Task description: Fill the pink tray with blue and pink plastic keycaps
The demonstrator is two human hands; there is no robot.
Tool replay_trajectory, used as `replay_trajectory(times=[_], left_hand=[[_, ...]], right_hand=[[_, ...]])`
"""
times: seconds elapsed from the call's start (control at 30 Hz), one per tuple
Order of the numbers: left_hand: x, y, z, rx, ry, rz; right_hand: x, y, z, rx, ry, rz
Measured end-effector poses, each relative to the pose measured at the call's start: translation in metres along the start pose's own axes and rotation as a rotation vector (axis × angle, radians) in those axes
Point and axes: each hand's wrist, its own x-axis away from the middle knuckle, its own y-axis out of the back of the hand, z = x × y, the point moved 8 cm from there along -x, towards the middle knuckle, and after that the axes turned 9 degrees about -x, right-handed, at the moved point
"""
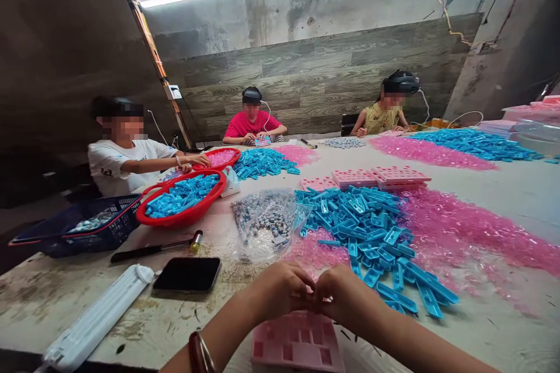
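Observation:
My left hand [279,288] and my right hand [338,291] meet at the lower middle of the head view, fingertips pinched together. Whatever they hold is small and hidden by the fingers. Just beneath them lies a pink block [315,335] with rectangular slots, its far edge covered by my hands. Right beyond my fingers spreads a patch of small clear-pink plastic pieces [321,247]. A heap of blue elongated plastic parts [371,221] reaches close to my right hand. Behind my left hand sits a clear plastic bag [266,221] of small grey-white parts.
On the left lie a black phone [188,274], a screwdriver [195,242] and a long white case [98,317]. Farther back are a red basket [149,217] of blue parts, a dark blue basket [98,239] and stacked pink blocks [356,178]. Three people with headsets sit around the table.

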Motion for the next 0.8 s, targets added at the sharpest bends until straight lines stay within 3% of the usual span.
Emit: replay_trajectory(times=[0.3,0.4,0.57,0.67,0.8], left_hand=[[0.002,-0.002,0.003,0.075,-0.057,-0.014],[0.002,-0.004,0.006,0.158,-0.045,-0.011],[0.001,-0.005,0.013,0.227,0.078,0.039],[0.003,-0.010,0.025,0.390,0.200,0.075],[0.005,-0.017,0.031,0.552,0.230,0.100]], right_hand=[[0.000,0.011,0.004,0.083,-0.050,0.007],[-0.003,0.011,0.008,0.108,-0.003,0.026],[-0.004,0.011,0.016,0.111,0.077,0.013],[-0.004,0.010,0.018,0.035,0.094,0.029],[-0.007,0.007,0.016,0.050,0.075,0.064]])
